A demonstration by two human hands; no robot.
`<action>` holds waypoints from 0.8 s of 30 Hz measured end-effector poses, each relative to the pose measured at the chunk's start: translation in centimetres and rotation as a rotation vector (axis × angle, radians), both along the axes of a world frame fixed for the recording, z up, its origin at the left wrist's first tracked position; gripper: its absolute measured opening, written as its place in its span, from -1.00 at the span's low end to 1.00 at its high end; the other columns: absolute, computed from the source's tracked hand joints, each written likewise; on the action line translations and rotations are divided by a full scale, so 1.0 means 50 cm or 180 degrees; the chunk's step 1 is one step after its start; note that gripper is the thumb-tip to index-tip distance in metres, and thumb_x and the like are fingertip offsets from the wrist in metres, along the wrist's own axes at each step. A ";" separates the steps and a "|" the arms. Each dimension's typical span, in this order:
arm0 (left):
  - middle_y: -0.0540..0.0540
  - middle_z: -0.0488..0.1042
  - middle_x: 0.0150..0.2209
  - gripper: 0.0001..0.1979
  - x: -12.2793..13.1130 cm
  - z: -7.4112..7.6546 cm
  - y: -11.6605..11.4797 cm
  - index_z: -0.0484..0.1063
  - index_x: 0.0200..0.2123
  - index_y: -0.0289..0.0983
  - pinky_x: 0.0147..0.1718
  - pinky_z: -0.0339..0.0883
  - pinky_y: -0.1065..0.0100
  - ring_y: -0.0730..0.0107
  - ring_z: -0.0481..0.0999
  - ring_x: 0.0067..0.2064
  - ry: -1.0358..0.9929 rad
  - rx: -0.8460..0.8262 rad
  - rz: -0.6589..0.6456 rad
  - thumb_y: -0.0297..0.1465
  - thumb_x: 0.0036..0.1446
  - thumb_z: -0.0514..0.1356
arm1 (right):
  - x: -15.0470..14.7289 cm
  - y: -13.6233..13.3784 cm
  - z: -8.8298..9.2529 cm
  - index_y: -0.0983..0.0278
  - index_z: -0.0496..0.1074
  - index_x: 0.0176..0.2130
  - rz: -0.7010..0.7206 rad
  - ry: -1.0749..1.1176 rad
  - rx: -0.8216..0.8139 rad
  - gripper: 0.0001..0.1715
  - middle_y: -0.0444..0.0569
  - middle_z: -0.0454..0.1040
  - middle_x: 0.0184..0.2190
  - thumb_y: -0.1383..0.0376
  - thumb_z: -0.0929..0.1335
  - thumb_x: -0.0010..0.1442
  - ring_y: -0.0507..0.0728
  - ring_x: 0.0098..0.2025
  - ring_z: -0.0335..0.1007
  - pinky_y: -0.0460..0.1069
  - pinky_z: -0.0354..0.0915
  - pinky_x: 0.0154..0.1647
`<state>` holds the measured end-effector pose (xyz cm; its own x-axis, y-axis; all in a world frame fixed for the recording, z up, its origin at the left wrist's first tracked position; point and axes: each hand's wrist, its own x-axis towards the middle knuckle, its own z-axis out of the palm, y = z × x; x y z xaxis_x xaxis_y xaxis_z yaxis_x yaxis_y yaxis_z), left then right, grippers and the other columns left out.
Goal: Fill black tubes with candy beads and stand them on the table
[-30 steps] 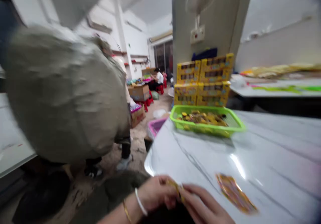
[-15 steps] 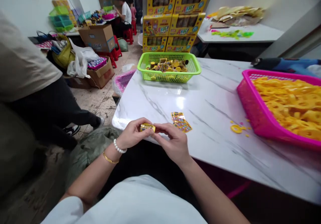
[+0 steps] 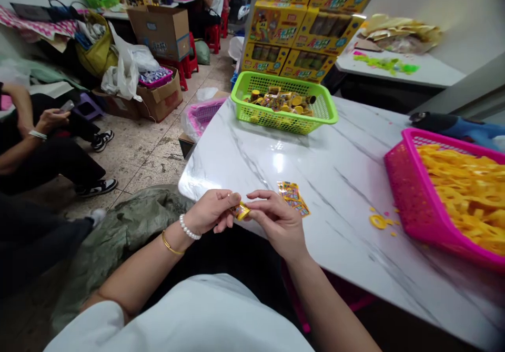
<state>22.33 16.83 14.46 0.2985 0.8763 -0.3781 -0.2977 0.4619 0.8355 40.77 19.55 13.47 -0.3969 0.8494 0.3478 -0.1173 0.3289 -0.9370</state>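
Observation:
Both my hands meet at the near edge of the white marble table (image 3: 323, 168). My left hand (image 3: 211, 211) and my right hand (image 3: 276, 223) pinch a small yellow packet (image 3: 240, 211) between their fingertips. A short stack of printed yellow stickers (image 3: 294, 197) lies on the table just beyond my right hand. A loose yellow plastic ring (image 3: 377, 221) and some crumbs rest further right. A pink basket (image 3: 410, 204) full of yellow rings stands at the right. A green basket (image 3: 284, 123) with yellow packets sits at the far side.
Yellow cartons (image 3: 303, 31) are stacked behind the green basket. A second table (image 3: 398, 68) with green scraps stands at the back right. A seated person (image 3: 43, 147) is at the left, with cardboard boxes (image 3: 160, 31) and bags on the floor. A green sack (image 3: 122, 236) lies by my knees.
The view swung down from a blurred look across the room and settled on the table. The passing person at the left is gone; a seated one shows. My hands turned the yellow packet.

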 end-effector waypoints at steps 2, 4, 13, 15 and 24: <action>0.07 0.34 -0.75 -0.34 0.003 0.001 0.000 0.34 -0.46 -0.30 -0.86 -0.06 0.56 0.60 0.15 -0.81 0.0001 -0.0096 0.0156 0.21 -0.19 0.36 | -0.006 -0.004 -0.003 0.06 0.64 -0.17 -0.0024 -0.0055 0.0130 -0.74 -0.03 0.52 -0.15 0.40 0.49 0.17 0.12 -0.08 0.54 -0.06 0.58 -0.24; 0.08 0.31 -0.76 -0.34 0.008 0.000 -0.003 0.32 -0.49 -0.29 -0.86 -0.08 0.57 0.62 0.12 -0.81 -0.0060 -0.0180 0.0207 0.21 -0.17 0.35 | -0.011 -0.008 -0.003 0.05 0.64 -0.18 -0.0119 -0.0071 0.0295 -0.72 -0.06 0.52 -0.18 0.43 0.48 0.17 0.07 -0.18 0.55 -0.08 0.57 -0.28; 0.08 0.37 -0.69 -0.30 0.020 0.000 0.012 0.34 -0.26 -0.30 -0.81 -0.06 0.58 0.63 0.14 -0.78 -0.0436 -0.0007 0.0371 0.25 -0.05 0.25 | -0.008 0.005 0.040 0.12 0.57 0.00 -0.0030 -0.0660 0.1099 -0.61 0.04 0.52 -0.01 0.44 0.44 0.19 0.12 -0.08 0.58 -0.09 0.58 -0.26; 0.03 0.44 -0.61 -0.26 0.021 0.007 0.030 0.33 -0.12 -0.31 -0.76 0.06 0.55 0.57 0.25 -0.73 -0.0483 0.0173 0.0390 0.26 0.00 0.20 | -0.010 0.036 0.069 0.14 0.58 -0.04 -0.0196 -0.0778 0.1266 -0.67 0.03 0.53 -0.03 0.43 0.42 0.21 0.10 -0.12 0.59 -0.11 0.57 -0.28; -0.02 0.51 -0.43 -0.59 0.027 -0.032 0.083 0.45 -0.09 -0.28 -0.37 0.36 0.38 0.40 0.48 -0.42 0.1953 0.1558 0.0324 -0.10 0.14 0.27 | 0.020 0.434 0.224 0.28 0.16 0.38 -0.1692 -0.2311 0.1860 -0.10 0.19 0.13 0.38 0.28 0.50 0.17 0.25 0.38 0.14 0.11 0.34 0.25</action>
<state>23.67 20.97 12.88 0.0709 0.9974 -0.0136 0.2608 -0.0054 0.9654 41.75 41.27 24.70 -0.3007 0.7525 0.5859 0.6947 0.5937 -0.4060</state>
